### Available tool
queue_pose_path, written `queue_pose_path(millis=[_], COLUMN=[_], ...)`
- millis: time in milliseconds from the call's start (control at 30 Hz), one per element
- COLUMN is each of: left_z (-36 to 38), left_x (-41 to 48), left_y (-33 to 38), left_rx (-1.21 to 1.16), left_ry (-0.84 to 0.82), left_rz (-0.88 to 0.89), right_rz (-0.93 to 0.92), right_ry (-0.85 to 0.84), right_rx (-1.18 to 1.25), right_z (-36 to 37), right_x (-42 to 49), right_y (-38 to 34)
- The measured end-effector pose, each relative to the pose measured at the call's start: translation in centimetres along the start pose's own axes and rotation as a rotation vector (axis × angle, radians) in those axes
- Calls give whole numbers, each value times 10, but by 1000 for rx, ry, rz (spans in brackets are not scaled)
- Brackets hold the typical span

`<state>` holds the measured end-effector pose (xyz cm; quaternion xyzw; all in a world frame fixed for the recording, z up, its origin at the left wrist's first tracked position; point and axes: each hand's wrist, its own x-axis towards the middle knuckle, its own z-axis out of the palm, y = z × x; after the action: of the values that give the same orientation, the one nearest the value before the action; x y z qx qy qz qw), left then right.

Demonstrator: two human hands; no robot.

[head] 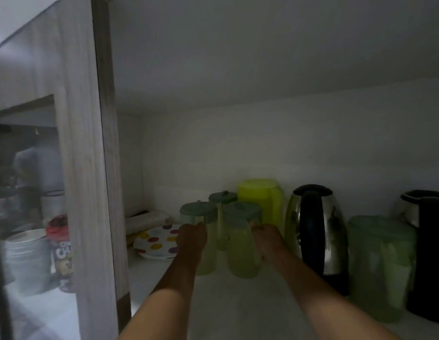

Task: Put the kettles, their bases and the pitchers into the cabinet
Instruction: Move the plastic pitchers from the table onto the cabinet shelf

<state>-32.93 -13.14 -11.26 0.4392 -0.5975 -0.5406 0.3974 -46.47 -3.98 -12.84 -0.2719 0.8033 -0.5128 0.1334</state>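
Inside the dim cabinet, my left hand (191, 238) grips a pale green pitcher with a dark green lid (198, 212). My right hand (267, 241) grips a second such pitcher (241, 251) beside it. A third lidded pitcher (222, 198) stands just behind them, and a bright yellow-green pitcher (261, 200) stands at the back. To the right stands a steel and black kettle (316, 231), then a larger pale green pitcher (378, 266), then another kettle (427, 241) at the right edge. All rest on the white shelf (238, 310).
A dotted plate (157, 241) and a rolled item lie at the shelf's back left. The wooden cabinet frame (108, 168) stands on the left, with a glass door (29, 217) showing a stack of white bowls and a packet behind it.
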Motion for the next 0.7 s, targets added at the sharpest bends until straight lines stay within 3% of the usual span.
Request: queue_pose_path(millis=[233, 533, 700], left_z=[-2, -10, -9], left_x=[0, -32, -49], left_y=[-9, 10, 6], left_rx=[-22, 186, 290], left_ry=[3, 151, 155], left_rz=[74, 139, 230], right_rz=[2, -5, -78], right_ry=[-25, 25, 131], right_rx=[15, -43, -105], right_z=[-1, -2, 1], right_x=[-1, -7, -18], right_y=[-3, -9, 0])
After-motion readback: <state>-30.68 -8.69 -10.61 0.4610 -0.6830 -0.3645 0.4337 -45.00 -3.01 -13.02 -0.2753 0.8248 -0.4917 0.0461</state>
